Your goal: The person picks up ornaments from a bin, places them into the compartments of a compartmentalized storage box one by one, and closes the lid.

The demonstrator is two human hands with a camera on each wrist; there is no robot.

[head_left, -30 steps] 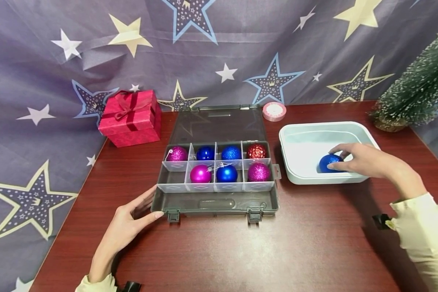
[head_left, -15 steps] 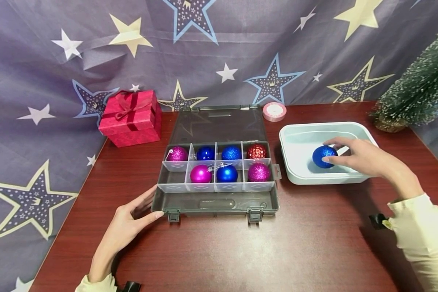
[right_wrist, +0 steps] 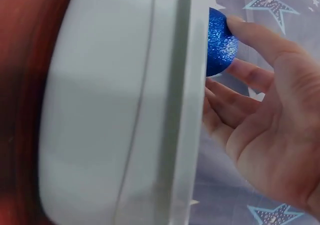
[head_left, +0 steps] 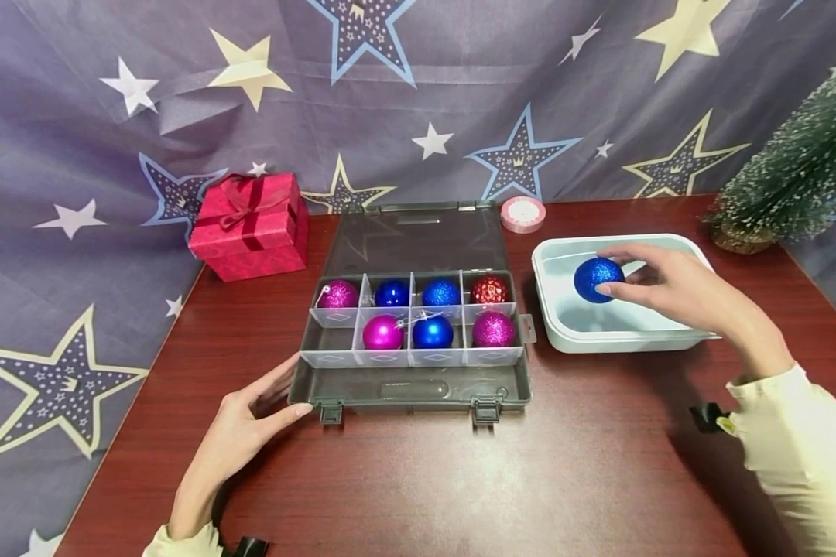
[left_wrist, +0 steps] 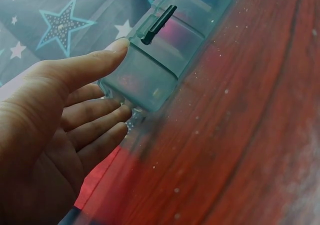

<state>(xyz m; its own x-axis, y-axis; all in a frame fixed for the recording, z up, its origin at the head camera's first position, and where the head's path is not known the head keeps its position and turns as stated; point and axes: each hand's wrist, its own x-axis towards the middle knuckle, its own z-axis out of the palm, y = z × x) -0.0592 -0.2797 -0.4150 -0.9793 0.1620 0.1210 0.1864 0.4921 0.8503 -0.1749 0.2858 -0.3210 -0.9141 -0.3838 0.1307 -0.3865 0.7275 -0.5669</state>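
Over the tub, toward the right edge of the tabletop: the held blue ball, sparkly and, as I judge it, lifted off the tub's floor.
My right hand: grasping that ball, thumb on its near side, fingers at its far side.
My left hand: released, fingers fairly straight, set against the near left corner of the box.
Box lid: folded back toward the tabletop's far edge.
Back row: four cells filled, left to right with a glittery pink ball, a shiny blue ball, a glittery blue ball and a red ball.
Front row: a smooth pink ball, a smooth blue ball and a second glittery pink ball.
Front left cell: bare.
Tub's inside: I see no other ball, though my hand hides part of it.
Done: seven of eight cells hold one ball each, so I judge the filling almost complete.
Left: by my count, one bare cell and one ball outside the box, with the lid unclosed.
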